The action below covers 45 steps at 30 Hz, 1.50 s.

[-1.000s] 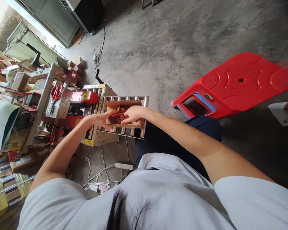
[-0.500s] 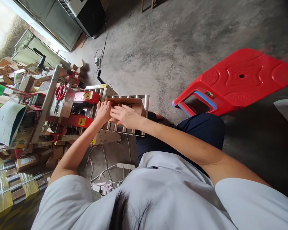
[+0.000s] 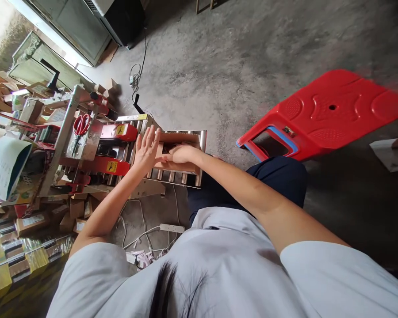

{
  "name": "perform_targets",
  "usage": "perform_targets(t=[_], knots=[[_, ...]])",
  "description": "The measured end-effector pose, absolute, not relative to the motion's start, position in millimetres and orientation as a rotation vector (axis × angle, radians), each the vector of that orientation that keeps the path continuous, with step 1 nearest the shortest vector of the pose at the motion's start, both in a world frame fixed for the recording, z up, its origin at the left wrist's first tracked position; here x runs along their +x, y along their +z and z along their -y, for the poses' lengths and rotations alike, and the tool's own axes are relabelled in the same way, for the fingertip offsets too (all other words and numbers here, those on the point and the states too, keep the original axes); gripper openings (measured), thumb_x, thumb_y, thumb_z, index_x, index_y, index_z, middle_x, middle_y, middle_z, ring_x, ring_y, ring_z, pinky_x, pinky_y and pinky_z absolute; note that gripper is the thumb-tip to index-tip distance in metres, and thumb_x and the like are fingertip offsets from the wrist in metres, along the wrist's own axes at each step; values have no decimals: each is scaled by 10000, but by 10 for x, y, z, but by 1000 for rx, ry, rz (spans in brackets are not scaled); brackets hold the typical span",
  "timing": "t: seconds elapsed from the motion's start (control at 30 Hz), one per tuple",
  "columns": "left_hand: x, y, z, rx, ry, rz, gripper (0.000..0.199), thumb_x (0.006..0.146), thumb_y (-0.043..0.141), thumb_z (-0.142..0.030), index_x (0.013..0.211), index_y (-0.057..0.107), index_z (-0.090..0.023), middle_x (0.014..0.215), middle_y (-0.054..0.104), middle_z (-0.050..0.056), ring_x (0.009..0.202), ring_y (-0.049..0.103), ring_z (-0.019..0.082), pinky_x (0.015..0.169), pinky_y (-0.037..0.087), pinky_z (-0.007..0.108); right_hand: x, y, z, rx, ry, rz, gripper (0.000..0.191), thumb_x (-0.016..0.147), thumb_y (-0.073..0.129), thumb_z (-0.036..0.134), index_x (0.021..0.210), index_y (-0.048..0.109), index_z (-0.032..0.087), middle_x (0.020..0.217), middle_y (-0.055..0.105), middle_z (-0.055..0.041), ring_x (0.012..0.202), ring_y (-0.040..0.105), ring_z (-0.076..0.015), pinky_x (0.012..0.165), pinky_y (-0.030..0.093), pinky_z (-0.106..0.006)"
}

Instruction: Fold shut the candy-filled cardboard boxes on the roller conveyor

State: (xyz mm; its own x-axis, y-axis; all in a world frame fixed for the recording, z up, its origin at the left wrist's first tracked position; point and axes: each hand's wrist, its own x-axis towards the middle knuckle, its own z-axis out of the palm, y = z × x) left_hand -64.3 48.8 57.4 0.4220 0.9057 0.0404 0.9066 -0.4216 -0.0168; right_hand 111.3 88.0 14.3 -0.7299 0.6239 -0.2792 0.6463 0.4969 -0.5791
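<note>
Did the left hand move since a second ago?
Yes. Against the roller conveyor, the left hand has moved farther from the person's body, its fingers now near the conveyor's far edge.

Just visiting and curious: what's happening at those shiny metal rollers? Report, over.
Left hand open at one end of open brown cardboard box. Right hand over it. Box on rollers. Hands partly hide its inside.

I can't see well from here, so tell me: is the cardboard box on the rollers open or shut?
The cardboard box is open: its far flap stands raised, and the right hand is at its opening.
</note>
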Motion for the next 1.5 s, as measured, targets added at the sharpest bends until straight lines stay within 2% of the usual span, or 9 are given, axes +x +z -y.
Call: perform_targets(t=[0.13, 0.27, 0.37, 0.43, 0.6, 0.93, 1.07, 1.27, 1.5], knots=[[-689, 564, -618, -2732, 1, 1587, 956, 809, 744, -461, 1558, 245, -138, 1535, 374, 226, 1459, 305, 368, 1234, 182, 518, 1286, 113, -623, 1383, -884, -3076, 484, 1021, 401, 437, 1325, 625, 136, 1337, 630, -164, 1254, 559, -288, 1062, 405, -400], [-813, 466, -496, -2634, -173, 1652, 916, 785, 753, -509, 1520, 338, -153, 1484, 426, 218, 1410, 362, 375, 1214, 244, 510, 1503, 140, -354, 1679, -551, -3330, 558, 1005, 455, 331, 1534, 381, 169, 1608, 335, -119, 1482, 281, -298, 1221, 161, -525], [-898, 337, -273, -2583, -275, 1708, 626, 870, 669, -462, 1406, 505, -183, 1370, 534, 181, 1318, 464, 340, 1200, 274, 520, 1695, 33, -166, 1798, -562, -3215, 682, 934, 589, 329, 1540, 357, 120, 1592, 352, -158, 1477, 277, -353, 1219, 69, -617], [-888, 256, -138, -2602, -299, 1761, 360, 971, 506, -370, 1278, 611, -215, 1262, 604, 144, 1228, 541, 291, 1182, 310, 518, 1796, -88, -49, 1638, -650, -3210, 683, 904, 630, 309, 1519, 399, 123, 1559, 410, -161, 1453, 331, -342, 1220, 98, -618], [-383, 175, -26, -2517, -417, 1997, 334, 990, 436, -320, 1239, 599, -169, 1285, 587, 172, 1236, 535, 302, 1137, 367, 542, 1819, -263, 38, 1633, -841, -3202, 606, 888, 619, 233, 1464, 481, 102, 1536, 440, -174, 1448, 354, -305, 1205, 267, -521], [794, -174, -43, -2620, -409, 1972, 780, 937, 472, -537, 1550, 241, -113, 1627, 213, 215, 1535, 1, 413, 1233, 49, 643, 2451, -682, 371, 2378, -2100, -2531, 306, 877, 563, 374, 1056, 728, 187, 1155, 721, -109, 1101, 664, -254, 999, 529, -410], [398, -106, -82, -2671, -252, 1907, 606, 967, 378, -312, 1540, 310, -126, 1631, 251, 150, 1547, 91, 321, 1267, 106, 540, 2801, -1034, 449, 2575, -2158, -2084, 343, 833, 587, 439, 1007, 735, 183, 1018, 753, -117, 909, 714, -250, 855, 590, -428], [-1077, 58, -682, -2467, -229, 2068, 673, 903, 442, -244, 1540, 296, -82, 1624, 262, 163, 1535, 170, 292, 1271, 150, 489, 2863, -1306, 499, 2515, -2239, -1954, 394, 811, 602, 480, 1015, 734, 170, 963, 760, -126, 871, 727, -245, 825, 607, -425], [-1490, 171, -967, -1996, -339, 2299, 715, 811, 529, -181, 1482, 339, -22, 1595, 261, 261, 1519, 194, 360, 1220, 210, 589, 2920, -1182, 561, 2374, -1962, -2130, 305, 903, 495, 293, 1045, 732, 165, 1018, 764, -124, 962, 727, -237, 880, 581, -398]])
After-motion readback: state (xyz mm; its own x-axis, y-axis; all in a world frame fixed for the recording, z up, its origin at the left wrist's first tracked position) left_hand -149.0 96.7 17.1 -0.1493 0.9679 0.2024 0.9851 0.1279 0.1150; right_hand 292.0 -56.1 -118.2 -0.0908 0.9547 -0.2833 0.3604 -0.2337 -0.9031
